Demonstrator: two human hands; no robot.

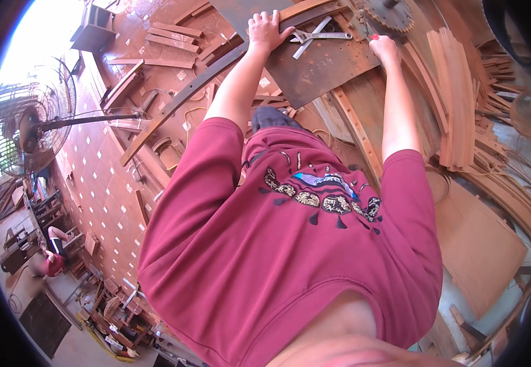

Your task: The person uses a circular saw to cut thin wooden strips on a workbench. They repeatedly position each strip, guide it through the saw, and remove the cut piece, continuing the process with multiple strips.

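Note:
My left hand [265, 32] lies flat, fingers spread, across a dark rail and the edge of a dark metal plate [311, 73]. My right hand [386, 51] is closed near the plate's right edge. A bit of red shows at its fingers, and a thin shaft rises toward the saw; what it holds is too small to name. Between my hands an adjustable wrench [336, 36] lies on the plate, crossed with a flat light metal bar [312, 38]. Just beyond my right hand sits a toothed circular saw blade [407, 19].
Curved wooden pieces [452, 98] are stacked on the right. A wooden panel [476, 238] lies below them. Boards [170, 40] are scattered on the tiled floor [88, 189]. At left stands a large fan [29, 125]; farther off, a person in red [54, 264] sits.

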